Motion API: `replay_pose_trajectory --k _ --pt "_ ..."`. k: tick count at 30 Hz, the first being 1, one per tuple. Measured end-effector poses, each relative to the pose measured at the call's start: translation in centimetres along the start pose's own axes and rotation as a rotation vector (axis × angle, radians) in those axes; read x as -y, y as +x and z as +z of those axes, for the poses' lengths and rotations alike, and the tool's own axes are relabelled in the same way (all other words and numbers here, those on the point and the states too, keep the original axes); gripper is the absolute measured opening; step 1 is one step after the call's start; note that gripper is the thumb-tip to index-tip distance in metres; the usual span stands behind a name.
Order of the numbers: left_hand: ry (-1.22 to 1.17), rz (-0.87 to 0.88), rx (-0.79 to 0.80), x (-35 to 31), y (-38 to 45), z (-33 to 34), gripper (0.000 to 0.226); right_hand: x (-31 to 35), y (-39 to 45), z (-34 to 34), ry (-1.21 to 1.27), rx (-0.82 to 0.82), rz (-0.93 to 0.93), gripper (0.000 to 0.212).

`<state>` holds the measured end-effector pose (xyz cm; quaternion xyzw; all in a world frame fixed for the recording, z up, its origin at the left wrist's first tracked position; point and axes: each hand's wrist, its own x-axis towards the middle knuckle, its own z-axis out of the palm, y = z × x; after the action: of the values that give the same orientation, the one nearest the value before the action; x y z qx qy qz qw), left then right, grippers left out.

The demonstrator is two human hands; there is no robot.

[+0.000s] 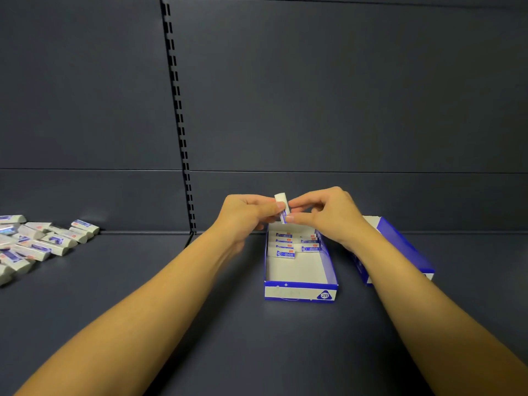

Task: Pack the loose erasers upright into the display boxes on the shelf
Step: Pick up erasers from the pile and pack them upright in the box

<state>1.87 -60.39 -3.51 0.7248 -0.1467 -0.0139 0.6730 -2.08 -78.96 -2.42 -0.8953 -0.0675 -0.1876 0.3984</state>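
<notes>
Erasers in white and blue wrappers are standing in two short rows (297, 244) at the far end of the open display box (300, 291), whose near wall is carrying a triangle badge reading "2B" (325, 295). Wrapper print is too small to read. One eraser (282, 207) is being held upright above the box's far end, pinched between thumb and fingers of the left hand (247, 214) and the right hand (328, 212) together. Loose erasers (37, 244) are lying in a pile far left on the shelf (200, 324). A second blue box (400, 247) is sitting just right of the first.
</notes>
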Motion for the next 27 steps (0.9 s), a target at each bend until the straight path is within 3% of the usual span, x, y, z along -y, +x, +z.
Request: replay_pose_trajectory --k 6,9,12,17,22,27 --pt "0.015 -0.056 0.098 0.0 0.3 0.3 0.025 -0.3 0.0 -0.2 0.052 -0.041 0.116 0.014" --pt "0.041 -0.072 -0.010 1.3 0.9 -0.2 0.019 -0.8 0.2 -0.8 0.026 -0.011 0.137 0.013" --pt "0.342 -0.037 -0.106 3.5 1.6 -0.8 0.014 -1.1 0.5 -1.3 -0.168 0.095 0.114 0.012" --pt "0.465 -0.121 0.132 5.2 1.7 -0.6 0.060 -1.3 1.2 -0.7 -0.465 0.282 0.054 0.014" --pt "0.459 -0.096 0.162 5.6 1.7 -0.8 0.082 -2.3 1.5 0.0 -0.630 0.390 0.024 0.017" --pt "0.453 -0.073 0.192 5.7 1.5 -0.6 0.080 -2.3 1.9 -0.2 -0.660 0.438 0.011 0.018"
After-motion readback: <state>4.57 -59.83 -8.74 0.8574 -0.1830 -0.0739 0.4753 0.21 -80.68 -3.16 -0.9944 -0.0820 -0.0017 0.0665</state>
